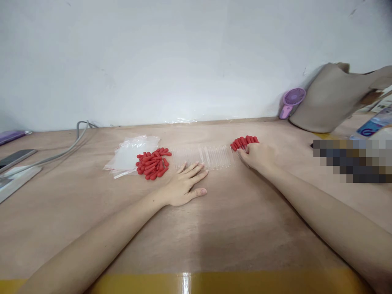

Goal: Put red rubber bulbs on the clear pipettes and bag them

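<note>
My left hand (pixel 186 185) lies palm down on the wooden table, fingers spread, with its fingertips at the near ends of a row of thin clear tubes (pixel 214 157). Left of that row is a loose heap of red rubber bulbs (pixel 153 165). At the right, more red bulbs (pixel 245 142) lie side by side in a neat row. My right hand (pixel 255 155) is at the near side of this row with its fingers drawn together. Whatever is between those fingertips is hidden or too small to make out.
Clear plastic bags (pixel 131 153) are stacked behind and left of the heap. A grey cable (pixel 69 151) and a phone-like dark slab (pixel 18 158) lie at far left. By the wall stand a purple handheld fan (pixel 292 100) and a beige bag (pixel 330 98). Yellow tape (pixel 153 283) runs along the front edge.
</note>
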`<state>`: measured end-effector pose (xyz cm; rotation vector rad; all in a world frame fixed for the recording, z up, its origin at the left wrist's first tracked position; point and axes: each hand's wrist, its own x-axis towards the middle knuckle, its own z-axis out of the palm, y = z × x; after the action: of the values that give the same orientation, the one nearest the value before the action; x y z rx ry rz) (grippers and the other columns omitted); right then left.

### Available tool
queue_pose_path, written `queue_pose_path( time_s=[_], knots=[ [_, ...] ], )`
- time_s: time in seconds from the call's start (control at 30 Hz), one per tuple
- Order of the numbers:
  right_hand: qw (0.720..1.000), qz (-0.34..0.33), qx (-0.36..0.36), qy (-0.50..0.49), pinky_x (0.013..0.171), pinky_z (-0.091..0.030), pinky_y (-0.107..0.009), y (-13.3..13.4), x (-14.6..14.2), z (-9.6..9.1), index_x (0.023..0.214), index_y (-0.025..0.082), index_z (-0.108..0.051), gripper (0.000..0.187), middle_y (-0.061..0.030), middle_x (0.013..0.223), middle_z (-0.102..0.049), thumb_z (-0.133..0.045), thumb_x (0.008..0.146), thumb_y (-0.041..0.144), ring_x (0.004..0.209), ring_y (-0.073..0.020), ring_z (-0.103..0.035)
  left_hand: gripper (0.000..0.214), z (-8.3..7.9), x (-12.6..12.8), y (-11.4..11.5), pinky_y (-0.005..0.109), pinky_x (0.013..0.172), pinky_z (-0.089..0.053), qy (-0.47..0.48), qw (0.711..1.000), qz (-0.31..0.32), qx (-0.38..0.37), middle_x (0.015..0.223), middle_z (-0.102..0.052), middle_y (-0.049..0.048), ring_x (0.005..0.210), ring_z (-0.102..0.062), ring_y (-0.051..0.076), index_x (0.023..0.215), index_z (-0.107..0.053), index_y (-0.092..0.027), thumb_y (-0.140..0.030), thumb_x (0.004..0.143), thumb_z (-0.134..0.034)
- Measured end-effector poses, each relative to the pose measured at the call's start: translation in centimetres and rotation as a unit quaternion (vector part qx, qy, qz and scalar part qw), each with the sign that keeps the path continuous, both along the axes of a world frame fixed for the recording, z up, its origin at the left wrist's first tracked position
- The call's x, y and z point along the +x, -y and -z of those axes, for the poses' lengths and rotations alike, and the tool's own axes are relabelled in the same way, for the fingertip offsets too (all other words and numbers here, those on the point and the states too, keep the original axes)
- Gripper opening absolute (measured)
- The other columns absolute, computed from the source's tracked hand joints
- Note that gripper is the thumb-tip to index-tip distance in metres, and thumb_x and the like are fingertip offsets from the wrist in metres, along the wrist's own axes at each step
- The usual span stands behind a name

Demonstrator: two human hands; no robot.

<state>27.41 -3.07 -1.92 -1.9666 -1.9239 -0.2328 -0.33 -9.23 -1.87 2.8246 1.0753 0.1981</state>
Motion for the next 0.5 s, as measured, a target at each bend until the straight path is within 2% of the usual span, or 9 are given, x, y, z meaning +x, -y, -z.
queue_pose_path(
  time_s=[0.17,0.27,0.4,0.5],
  knots=[
    [1.0,-0.013,-0.01,-0.001,0.058,-0.034,-0.033,1.1,-1.2,-0.4,0.065,0.018,-0.06,0.036,-0.0079,0.068,-0.06,-0.04,0.082,0.043,0.07,-0.0229,-0.055,0.058,0.4,0.0,0.0,0.049,0.108,-0.011,0.01,1.0,0.005,0.008,0.147,-0.019,0.0104,0.135,-0.016,0.026,0.139,-0.025,-0.023,-0.051,0.088,-0.034],
    [0.999,-0.041,-0.006,0.0,0.059,-0.035,-0.033,1.7,-2.4,-0.2,0.068,0.019,-0.062,0.035,-0.0071,0.072,-0.063,-0.041,0.082,0.043,0.07,-0.0223,-0.056,0.054,0.2,-0.3,-0.2,0.047,0.108,-0.015,0.022,0.998,-0.027,0.047,0.144,-0.028,0.0095,0.133,-0.024,0.025,0.137,-0.031,-0.023,-0.047,0.089,-0.033],
    [0.998,-0.041,-0.033,-0.03,0.056,-0.035,-0.031,1.9,-3.5,-0.1,0.076,0.02,-0.064,0.033,-0.0074,0.078,-0.065,-0.046,0.079,0.047,0.073,-0.0243,-0.059,0.04,-0.9,-1.7,-1.4,0.046,0.098,-0.029,0.03,0.971,-0.164,0.172,0.119,-0.055,0.0122,0.114,-0.045,0.028,0.116,-0.055,-0.016,-0.038,0.089,-0.037],
    [0.996,-0.016,-0.074,-0.044,0.054,-0.035,-0.031,1.6,-3.7,-0.3,0.076,0.021,-0.066,0.036,-0.0082,0.073,-0.065,-0.046,0.077,0.051,0.07,-0.0257,-0.059,0.033,-1.8,-3.0,-2.2,0.046,0.085,-0.036,-0.01,0.933,-0.273,0.235,0.103,-0.059,0.0149,0.101,-0.049,0.031,0.097,-0.064,-0.014,-0.035,0.083,-0.044]
  ],
)
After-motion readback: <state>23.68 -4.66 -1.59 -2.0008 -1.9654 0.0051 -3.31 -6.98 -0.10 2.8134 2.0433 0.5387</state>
